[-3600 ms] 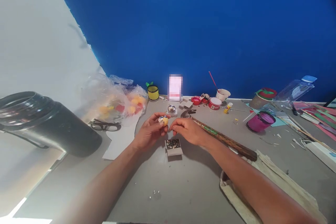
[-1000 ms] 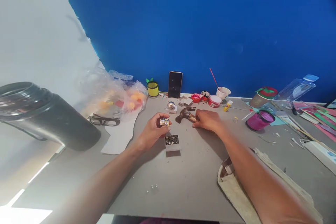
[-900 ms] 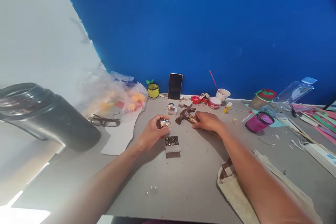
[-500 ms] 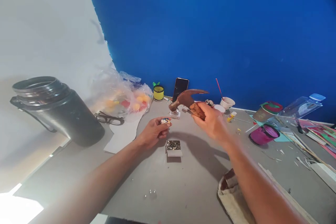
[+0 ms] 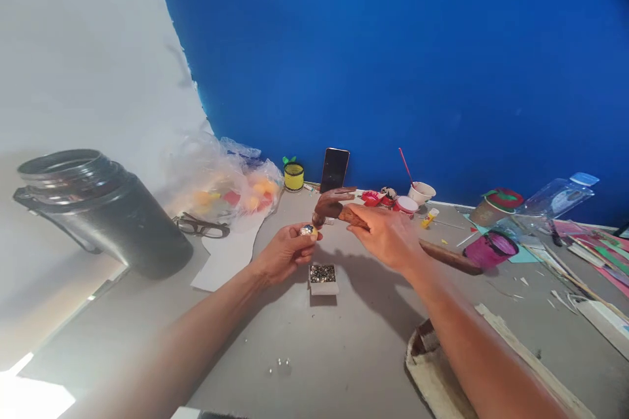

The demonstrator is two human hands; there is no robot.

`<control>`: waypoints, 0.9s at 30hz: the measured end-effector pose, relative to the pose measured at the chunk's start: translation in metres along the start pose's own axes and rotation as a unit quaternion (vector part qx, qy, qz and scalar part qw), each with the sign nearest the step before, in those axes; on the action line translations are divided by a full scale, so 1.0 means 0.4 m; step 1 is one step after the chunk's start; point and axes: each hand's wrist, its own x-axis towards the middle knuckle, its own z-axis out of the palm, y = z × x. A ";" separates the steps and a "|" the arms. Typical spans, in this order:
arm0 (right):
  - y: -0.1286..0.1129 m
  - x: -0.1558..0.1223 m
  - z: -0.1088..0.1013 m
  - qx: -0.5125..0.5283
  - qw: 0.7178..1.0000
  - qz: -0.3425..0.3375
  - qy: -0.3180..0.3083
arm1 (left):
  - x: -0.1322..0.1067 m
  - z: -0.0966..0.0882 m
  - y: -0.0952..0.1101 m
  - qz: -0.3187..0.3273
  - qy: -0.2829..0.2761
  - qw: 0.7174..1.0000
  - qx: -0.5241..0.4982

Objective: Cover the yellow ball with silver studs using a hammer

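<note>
My left hand (image 5: 289, 252) pinches a small yellowish ball (image 5: 308, 231) whose face is studded with shiny silver pieces that look like thumbtacks. My right hand (image 5: 381, 236) is wrapped round the wooden handle of a claw hammer (image 5: 328, 205), close behind its rusty head. The hammer's striking face is down at the ball's upper right; whether the two touch I cannot tell. Just below the hands on the table sits a small open white box (image 5: 323, 288), full of similar shiny silver pieces. A few loose shiny bits (image 5: 284, 363) lie nearer to me.
A big dark flask (image 5: 113, 216) leans at the left, beside eyeglasses (image 5: 201, 228) and plastic bags (image 5: 226, 190). A phone (image 5: 335, 169) stands against the blue wall. Cups, a purple container (image 5: 491, 249) and a clear bottle (image 5: 560, 200) are at the right. Beneath my right forearm lies a cloth piece (image 5: 437, 373).
My right hand has lowered the hammer, bringing its head down to the ball, and the handle's far end now shows. My left hand keeps the ball in nearly the same spot.
</note>
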 end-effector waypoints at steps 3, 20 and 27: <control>-0.001 -0.002 0.006 0.015 0.996 0.000 0.092 | 0.001 0.001 0.001 0.006 0.013 1.000 0.020; -0.034 -0.002 0.004 0.038 0.998 0.029 -0.027 | 0.003 -0.012 -0.022 0.135 0.067 0.957 0.247; 0.061 0.019 -0.032 0.065 0.985 0.152 -0.040 | -0.007 -0.004 -0.006 0.128 0.069 0.958 0.246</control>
